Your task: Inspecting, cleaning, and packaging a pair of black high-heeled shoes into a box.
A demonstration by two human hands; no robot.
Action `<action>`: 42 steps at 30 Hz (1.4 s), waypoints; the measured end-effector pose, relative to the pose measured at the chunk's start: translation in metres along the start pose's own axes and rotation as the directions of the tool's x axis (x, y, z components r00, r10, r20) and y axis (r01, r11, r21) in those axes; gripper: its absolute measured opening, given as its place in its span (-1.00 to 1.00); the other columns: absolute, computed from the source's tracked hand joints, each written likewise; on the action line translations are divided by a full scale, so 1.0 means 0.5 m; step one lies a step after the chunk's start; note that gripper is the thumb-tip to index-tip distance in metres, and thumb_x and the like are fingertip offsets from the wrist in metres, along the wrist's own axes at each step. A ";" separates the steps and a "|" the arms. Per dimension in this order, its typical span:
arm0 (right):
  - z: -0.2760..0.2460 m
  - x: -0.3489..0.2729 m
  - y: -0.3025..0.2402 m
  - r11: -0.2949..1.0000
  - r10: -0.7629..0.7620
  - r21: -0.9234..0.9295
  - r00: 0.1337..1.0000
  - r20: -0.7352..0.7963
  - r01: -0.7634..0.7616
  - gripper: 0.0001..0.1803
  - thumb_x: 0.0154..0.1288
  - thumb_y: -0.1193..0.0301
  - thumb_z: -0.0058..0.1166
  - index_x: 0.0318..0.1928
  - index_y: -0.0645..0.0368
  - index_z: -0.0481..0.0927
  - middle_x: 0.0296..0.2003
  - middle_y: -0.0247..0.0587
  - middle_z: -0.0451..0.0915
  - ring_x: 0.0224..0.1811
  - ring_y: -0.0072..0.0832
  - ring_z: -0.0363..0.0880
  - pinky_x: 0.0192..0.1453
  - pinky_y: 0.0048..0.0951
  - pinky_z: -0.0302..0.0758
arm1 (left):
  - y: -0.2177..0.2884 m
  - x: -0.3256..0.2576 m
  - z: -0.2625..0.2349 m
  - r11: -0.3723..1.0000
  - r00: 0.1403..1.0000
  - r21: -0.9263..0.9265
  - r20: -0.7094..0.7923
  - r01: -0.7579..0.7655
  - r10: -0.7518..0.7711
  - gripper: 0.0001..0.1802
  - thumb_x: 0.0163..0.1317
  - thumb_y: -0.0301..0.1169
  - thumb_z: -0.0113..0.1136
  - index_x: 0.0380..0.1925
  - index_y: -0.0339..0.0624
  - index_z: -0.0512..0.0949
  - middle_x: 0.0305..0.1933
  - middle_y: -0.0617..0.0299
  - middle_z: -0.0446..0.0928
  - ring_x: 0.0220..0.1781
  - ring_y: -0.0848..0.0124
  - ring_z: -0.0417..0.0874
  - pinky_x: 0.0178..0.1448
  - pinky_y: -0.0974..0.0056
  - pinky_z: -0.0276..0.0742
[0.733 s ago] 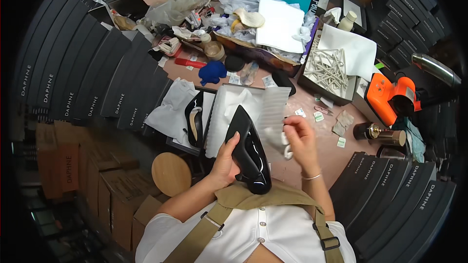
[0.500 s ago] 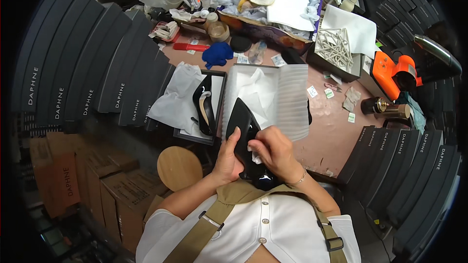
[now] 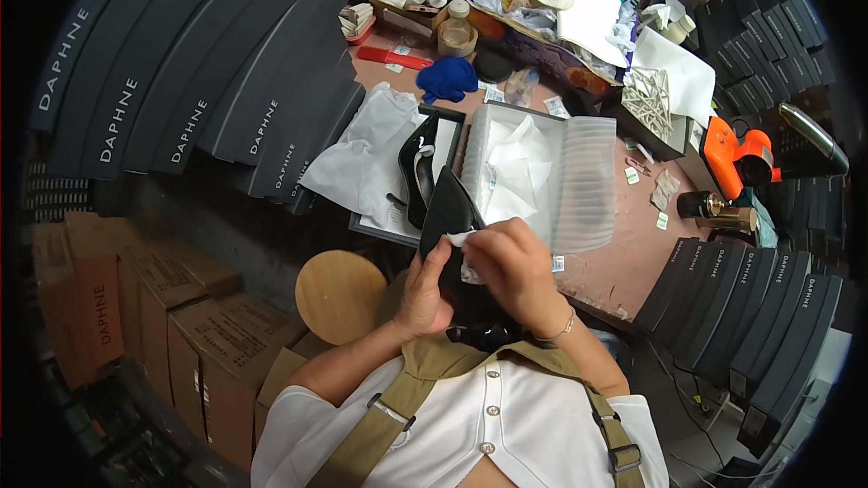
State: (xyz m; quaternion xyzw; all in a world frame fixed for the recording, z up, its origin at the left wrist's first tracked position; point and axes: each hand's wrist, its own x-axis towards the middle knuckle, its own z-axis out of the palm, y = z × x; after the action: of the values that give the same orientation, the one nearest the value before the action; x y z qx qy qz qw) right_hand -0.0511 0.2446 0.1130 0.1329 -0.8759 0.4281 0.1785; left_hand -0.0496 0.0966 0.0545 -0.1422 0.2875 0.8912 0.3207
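A black pointed shoe [image 3: 449, 208] is held in front of my chest, sole side up and toe pointing away. My left hand [image 3: 421, 296] is closed round its left side, thumb on the sole. With closed fingers my right hand [image 3: 520, 271] presses a small white cloth or tissue [image 3: 459, 239] to the sole near the left thumb. My right hand hides much of the shoe's rear part. Just beyond, a matching black shoe [image 3: 418, 172] lies in a dark shoebox [image 3: 461, 131] beside crumpled white paper [image 3: 362, 149]. A ribbed translucent sheet [image 3: 592, 185] with white tissue [image 3: 520, 167] sits right of it.
Dark shoeboxes [image 3: 235, 90] stand stacked at left, more [image 3: 732, 298] at right. Cartons [image 3: 226, 343] and a round wooden stool [image 3: 340, 296] are lower left. On the table are a blue cloth [image 3: 447, 79], red comb [image 3: 394, 58], small snips [image 3: 638, 165] and orange device [image 3: 723, 158].
My right hand has moved the white cloth or tissue up the sole toward the toe, closer to my left thumb. The view has turned, shifting the table rightward.
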 end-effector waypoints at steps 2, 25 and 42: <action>0.005 -0.016 -0.004 0.994 -0.062 -0.091 0.997 0.051 0.066 -0.65 0.02 0.59 0.29 -0.11 0.23 0.60 -0.33 -0.19 0.52 -0.34 -0.27 0.50 -0.30 -0.35 0.46 | -0.004 -0.006 -0.001 1.000 0.999 -0.025 -0.047 0.006 -0.008 -0.57 0.41 -0.05 -0.05 0.08 -0.09 0.43 0.04 0.27 0.51 0.08 0.42 0.53 0.22 0.21 0.43; -0.041 0.012 0.048 0.994 -0.103 0.025 0.995 0.018 0.103 -0.72 -0.05 0.65 0.25 -0.25 0.23 0.56 -0.37 -0.20 0.52 -0.39 -0.28 0.50 -0.33 -0.36 0.46 | -0.030 0.018 0.050 0.995 0.997 0.066 -0.032 -0.069 0.072 -0.45 0.40 0.04 -0.08 0.10 -0.21 0.40 0.07 0.13 0.50 0.15 0.31 0.51 0.27 0.13 0.39; -0.046 0.015 0.041 0.994 -0.106 0.015 0.990 0.098 0.105 -0.69 -0.05 0.64 0.25 -0.22 0.23 0.54 -0.35 -0.16 0.52 -0.35 -0.24 0.48 -0.28 -0.32 0.44 | -0.024 0.016 0.058 0.992 0.992 0.066 -0.056 -0.107 0.111 -0.51 0.44 -0.03 -0.12 0.09 -0.21 0.41 0.03 0.17 0.51 0.09 0.37 0.53 0.20 0.22 0.43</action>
State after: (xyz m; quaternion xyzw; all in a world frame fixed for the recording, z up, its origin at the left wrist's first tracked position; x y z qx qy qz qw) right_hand -0.0614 0.2746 0.1148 0.2008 -0.8732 0.4155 0.1567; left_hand -0.0496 0.1258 0.0691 -0.1424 0.3323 0.8932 0.2672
